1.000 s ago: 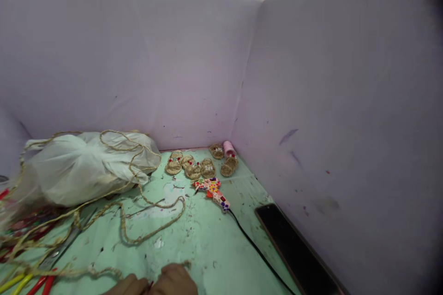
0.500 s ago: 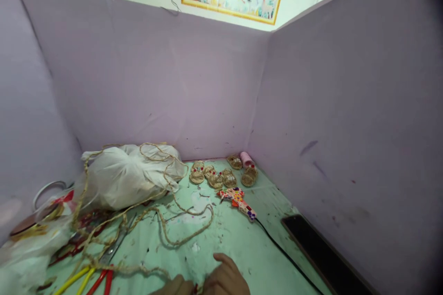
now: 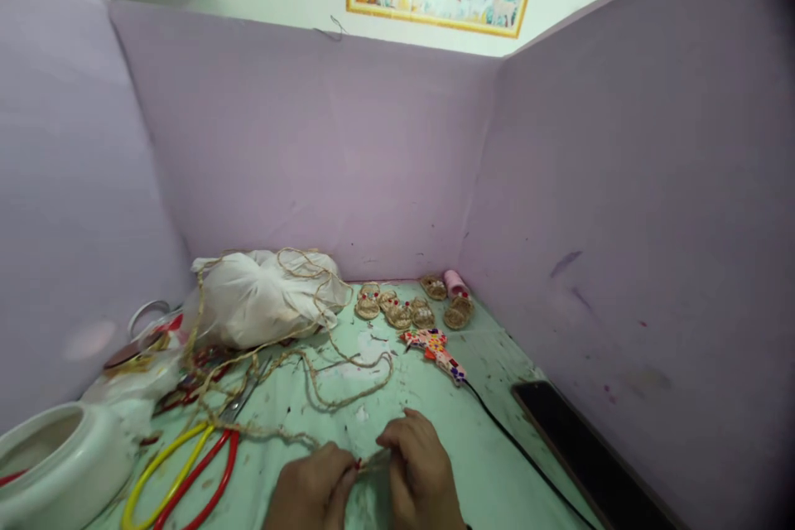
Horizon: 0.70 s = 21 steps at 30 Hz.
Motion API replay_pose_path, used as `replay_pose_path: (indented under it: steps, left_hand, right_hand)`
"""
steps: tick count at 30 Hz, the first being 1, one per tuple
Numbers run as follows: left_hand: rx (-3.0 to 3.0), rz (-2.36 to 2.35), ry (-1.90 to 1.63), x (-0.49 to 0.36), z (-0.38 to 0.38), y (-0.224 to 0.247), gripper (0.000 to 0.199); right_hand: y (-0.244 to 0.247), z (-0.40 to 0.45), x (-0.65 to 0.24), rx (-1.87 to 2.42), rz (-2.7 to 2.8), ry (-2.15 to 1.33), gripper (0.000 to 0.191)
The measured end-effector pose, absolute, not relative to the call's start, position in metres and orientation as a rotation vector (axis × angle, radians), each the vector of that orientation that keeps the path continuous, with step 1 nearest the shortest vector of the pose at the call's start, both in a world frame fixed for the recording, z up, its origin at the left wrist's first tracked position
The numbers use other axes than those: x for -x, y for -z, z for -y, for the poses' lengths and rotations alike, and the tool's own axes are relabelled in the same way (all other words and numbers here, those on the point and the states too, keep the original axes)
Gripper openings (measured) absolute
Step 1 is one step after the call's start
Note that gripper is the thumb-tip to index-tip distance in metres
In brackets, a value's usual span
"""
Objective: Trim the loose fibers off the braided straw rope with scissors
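My left hand [image 3: 314, 487] is closed at the bottom middle, thumb and forefinger pinching the end of a short straw-coloured twine piece [image 3: 373, 459] with a small red bit on it. Opposite, my right hand [image 3: 421, 470] has its fingers curled in, closed at the other end of that piece; its grip is partly hidden. A long jute rope [image 3: 354, 402] loops over the table and runs up to my left hand. Left of the hands lie scissors [image 3: 231, 414] with one yellow and one red handle loop. Beyond my right hand lies a flower-patterned glue gun [image 3: 438, 354].
Several small woven straw sandals [image 3: 398, 313] and a pink thread spool [image 3: 455, 282] stand at the back. A stuffed white plastic bag [image 3: 261, 302] is back left, a white pot [image 3: 93, 464] front left. A black cord [image 3: 509, 443] and dark flat object [image 3: 577, 447] lie right. Lilac panels [image 3: 323, 141] surround the table.
The view has tilted down and turned left, so the white pot and whole scissor handles now show. Both hands appear higher in view, with a gap between them where the twine piece shows.
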<state>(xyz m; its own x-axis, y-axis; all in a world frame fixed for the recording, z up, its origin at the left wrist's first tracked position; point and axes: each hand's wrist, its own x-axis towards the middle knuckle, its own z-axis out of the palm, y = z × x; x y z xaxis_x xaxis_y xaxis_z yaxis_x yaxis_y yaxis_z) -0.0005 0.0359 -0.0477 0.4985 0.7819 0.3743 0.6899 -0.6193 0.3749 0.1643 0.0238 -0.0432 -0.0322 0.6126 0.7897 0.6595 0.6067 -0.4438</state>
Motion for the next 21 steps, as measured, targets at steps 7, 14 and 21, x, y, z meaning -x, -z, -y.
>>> replay_pose_path:
  steps: [7,14,21]
  left_hand:
    - [-2.472,-1.465,-0.705,-0.006,-0.025,0.034,0.023]
    - [-2.442,-1.463,-0.719,-0.006,-0.024,0.030,0.023]
    - [-2.322,-1.566,-0.790,-0.004,-0.024,0.028,0.027]
  right_hand:
    - [0.044,-0.017,-0.161,1.159,1.701,-0.127,0.030]
    - [0.041,-0.019,-0.160,1.168,1.699,-0.138,0.028]
    - [0.041,-0.018,-0.160,1.190,1.575,-0.248,0.025]
